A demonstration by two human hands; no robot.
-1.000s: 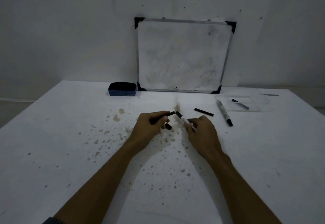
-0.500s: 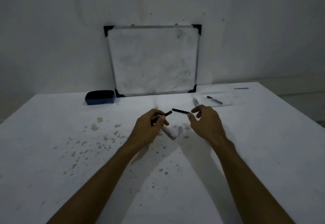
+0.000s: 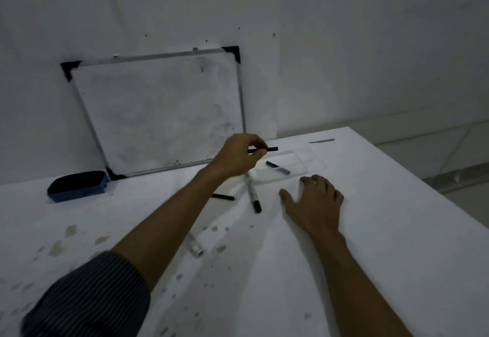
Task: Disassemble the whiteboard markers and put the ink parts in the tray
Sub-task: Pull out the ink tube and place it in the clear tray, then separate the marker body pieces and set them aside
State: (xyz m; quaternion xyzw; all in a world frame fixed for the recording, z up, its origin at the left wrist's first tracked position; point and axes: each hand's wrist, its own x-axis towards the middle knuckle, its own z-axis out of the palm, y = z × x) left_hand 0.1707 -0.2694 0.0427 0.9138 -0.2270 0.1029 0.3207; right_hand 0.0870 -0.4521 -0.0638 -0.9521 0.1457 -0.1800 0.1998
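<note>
Clear, shallow rectangular plastic tray (image 3: 299, 175) lies on the stained white table (image 3: 397, 231); one thin dark ink part (image 3: 277, 167) rests inside it. Left hand (image 3: 236, 158), pinched shut on a slim black ink rod (image 3: 266, 149), has moved from table centre to the tray's near-left edge. Right hand (image 3: 315, 204) lies flat just before the tray, fingers spread, empty. A capped marker (image 3: 252, 194) lies left of the tray; its print is unreadable.

My left hand (image 3: 238, 158) holds 1 ink part (image 3: 270, 149) above the table (image 3: 397, 231), over the near-left edge of the tray (image 3: 304, 170), which contains 1 ink piece (image 3: 277, 168). My right hand (image 3: 315, 201) rests on the table in front of the tray. A marker (image 3: 252, 194) lies left of my right hand, and the whiteboard (image 3: 164, 114) stands behind, with the eraser (image 3: 78, 186) at its left.
</note>
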